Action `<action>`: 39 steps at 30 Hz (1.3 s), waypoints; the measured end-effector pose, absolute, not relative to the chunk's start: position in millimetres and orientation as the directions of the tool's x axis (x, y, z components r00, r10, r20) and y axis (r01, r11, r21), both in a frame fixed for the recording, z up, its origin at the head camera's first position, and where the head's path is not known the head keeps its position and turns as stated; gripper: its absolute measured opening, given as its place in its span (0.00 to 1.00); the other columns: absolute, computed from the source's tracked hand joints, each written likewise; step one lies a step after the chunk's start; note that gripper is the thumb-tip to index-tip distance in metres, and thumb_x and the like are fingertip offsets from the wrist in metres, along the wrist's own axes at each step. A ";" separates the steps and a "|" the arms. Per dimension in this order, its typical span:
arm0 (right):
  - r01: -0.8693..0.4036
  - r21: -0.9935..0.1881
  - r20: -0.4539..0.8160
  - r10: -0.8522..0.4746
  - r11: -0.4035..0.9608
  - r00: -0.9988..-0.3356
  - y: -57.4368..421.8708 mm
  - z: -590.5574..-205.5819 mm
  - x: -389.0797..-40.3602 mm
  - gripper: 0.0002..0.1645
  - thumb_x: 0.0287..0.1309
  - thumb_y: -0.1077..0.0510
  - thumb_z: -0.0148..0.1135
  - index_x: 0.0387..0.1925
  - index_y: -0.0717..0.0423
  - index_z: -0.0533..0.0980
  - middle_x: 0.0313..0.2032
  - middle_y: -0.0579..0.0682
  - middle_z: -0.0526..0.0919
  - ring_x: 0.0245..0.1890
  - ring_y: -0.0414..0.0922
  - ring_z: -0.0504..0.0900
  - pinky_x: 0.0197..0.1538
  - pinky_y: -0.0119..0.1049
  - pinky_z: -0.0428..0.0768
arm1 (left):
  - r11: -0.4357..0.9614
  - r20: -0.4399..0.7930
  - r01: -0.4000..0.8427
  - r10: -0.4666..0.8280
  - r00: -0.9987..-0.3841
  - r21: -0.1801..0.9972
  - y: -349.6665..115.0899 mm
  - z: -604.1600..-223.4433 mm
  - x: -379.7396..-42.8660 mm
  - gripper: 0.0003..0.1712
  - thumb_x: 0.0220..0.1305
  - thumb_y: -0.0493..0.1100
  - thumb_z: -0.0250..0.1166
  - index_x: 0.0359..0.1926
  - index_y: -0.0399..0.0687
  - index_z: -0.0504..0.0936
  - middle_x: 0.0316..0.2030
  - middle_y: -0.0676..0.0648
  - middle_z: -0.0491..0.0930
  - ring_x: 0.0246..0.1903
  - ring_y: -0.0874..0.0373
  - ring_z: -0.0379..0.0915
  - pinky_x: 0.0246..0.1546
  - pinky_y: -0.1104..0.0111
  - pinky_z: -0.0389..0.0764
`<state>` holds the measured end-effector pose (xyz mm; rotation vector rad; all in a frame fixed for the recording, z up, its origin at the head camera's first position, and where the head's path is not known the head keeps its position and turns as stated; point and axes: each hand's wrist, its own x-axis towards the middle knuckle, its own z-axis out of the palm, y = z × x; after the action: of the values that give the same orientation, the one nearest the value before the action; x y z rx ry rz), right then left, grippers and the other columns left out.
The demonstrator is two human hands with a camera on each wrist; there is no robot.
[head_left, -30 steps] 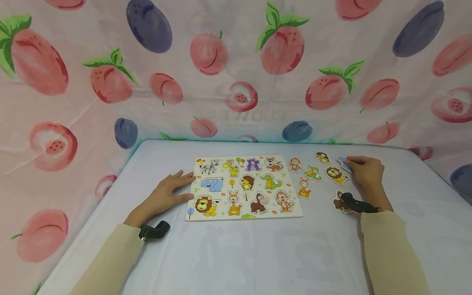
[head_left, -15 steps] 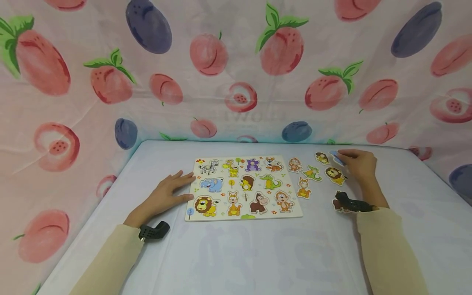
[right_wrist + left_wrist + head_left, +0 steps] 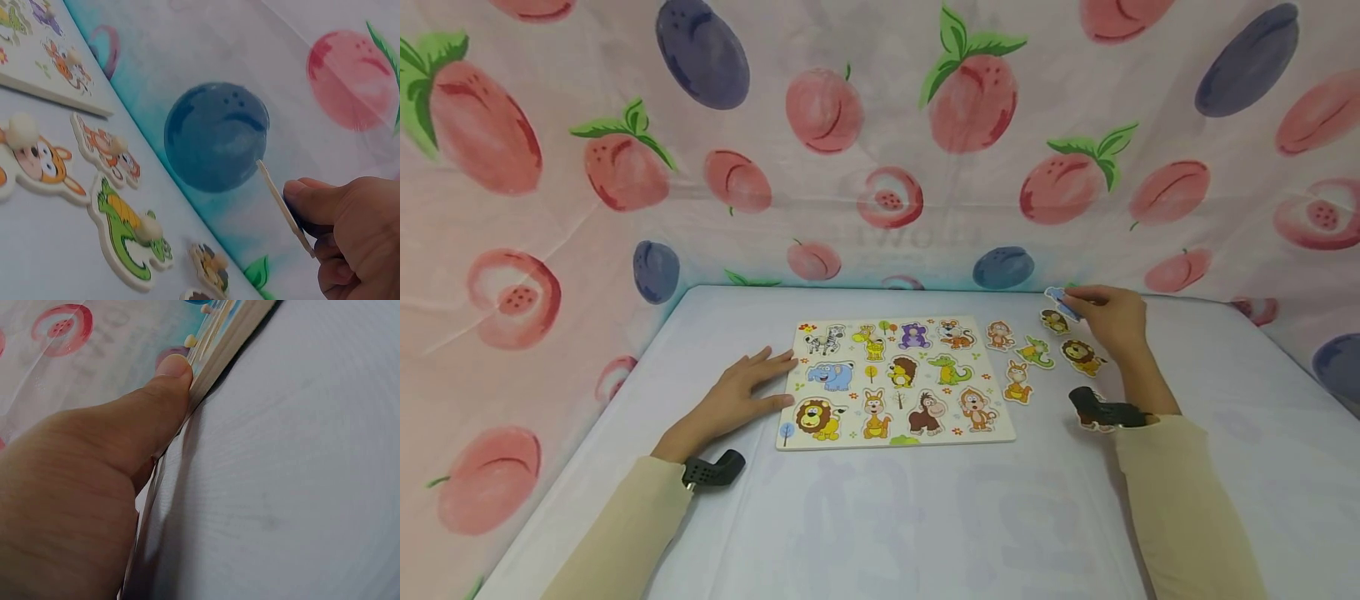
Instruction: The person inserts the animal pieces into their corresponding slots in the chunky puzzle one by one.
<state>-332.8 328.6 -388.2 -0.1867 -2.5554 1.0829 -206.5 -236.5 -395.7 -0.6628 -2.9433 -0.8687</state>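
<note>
Piece in blue (image 3: 1060, 302) held above table (image 3: 925, 517), near its far edge in head view. From distance I see right hand (image 3: 1111, 321) clamped on it by thumb and fingers. Left hand (image 3: 741, 396) touches left edge of puzzle board (image 3: 857, 442), fingers apart. Beside board's right edge I find monkey piece (image 3: 1000, 335) and kangaroo piece (image 3: 1018, 385); crocodile piece (image 3: 1035, 353), hedgehog piece (image 3: 1055, 322) and lion piece (image 3: 1082, 358) lie farther right.

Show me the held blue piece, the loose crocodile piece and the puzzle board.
Held blue piece (image 3: 1058, 300): head view, its exposed face.
Loose crocodile piece (image 3: 122, 214): right wrist view, its yellow belly.
Puzzle board (image 3: 850, 442): head view, bare near margin.
</note>
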 end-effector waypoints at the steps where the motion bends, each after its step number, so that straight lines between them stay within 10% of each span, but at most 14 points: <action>1: -0.013 -0.737 0.256 0.261 0.676 -0.931 320.7 -379.8 -327.0 0.26 0.57 0.37 0.62 0.50 0.48 0.83 0.43 0.52 0.84 0.39 0.46 0.76 0.30 0.35 0.74 | 0.758 0.118 0.397 0.397 -0.910 0.518 -236.7 -395.7 -206.6 0.38 0.60 0.60 0.64 0.68 0.51 0.69 0.69 0.50 0.61 0.72 0.44 0.41 0.68 0.45 0.40; 7: -0.025 -0.770 0.221 0.229 0.638 -0.948 286.8 -349.5 -305.9 0.23 0.58 0.40 0.64 0.48 0.49 0.84 0.44 0.53 0.84 0.40 0.48 0.75 0.31 0.45 0.74 | 0.755 0.122 0.405 0.403 -0.907 0.516 -236.6 -395.9 -207.8 0.38 0.60 0.60 0.64 0.68 0.51 0.69 0.69 0.49 0.61 0.72 0.43 0.41 0.68 0.45 0.40; 17: -0.165 -0.674 0.349 0.114 0.720 -0.930 306.2 -408.3 -366.1 0.25 0.53 0.31 0.60 0.46 0.37 0.84 0.43 0.45 0.84 0.40 0.44 0.78 0.32 0.26 0.75 | 0.757 0.113 0.393 0.395 -0.912 0.522 -236.6 -396.0 -207.0 0.38 0.60 0.60 0.64 0.68 0.51 0.69 0.70 0.50 0.60 0.72 0.45 0.41 0.68 0.45 0.40; 26: -0.261 -0.699 0.357 0.010 0.666 -0.934 236.4 -333.2 -290.7 0.18 0.57 0.49 0.67 0.44 0.57 0.84 0.41 0.57 0.85 0.38 0.50 0.81 0.29 0.29 0.74 | 0.750 0.119 0.398 0.399 -0.909 0.528 -236.1 -396.4 -207.2 0.38 0.60 0.60 0.64 0.67 0.51 0.69 0.69 0.50 0.61 0.72 0.45 0.41 0.68 0.45 0.40; 39: -0.304 -0.676 0.341 -0.081 0.671 -0.937 207.9 -335.5 -285.2 0.14 0.59 0.53 0.66 0.43 0.56 0.84 0.41 0.56 0.85 0.39 0.51 0.82 0.36 0.39 0.79 | 0.754 0.112 0.390 0.393 -0.913 0.528 -236.2 -397.5 -206.8 0.38 0.60 0.60 0.64 0.68 0.52 0.69 0.70 0.51 0.60 0.72 0.46 0.41 0.68 0.45 0.40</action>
<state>-285.2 207.9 -335.5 0.3080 -2.6050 1.1290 -206.8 -236.2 -397.5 -0.6577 -2.9476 -0.8854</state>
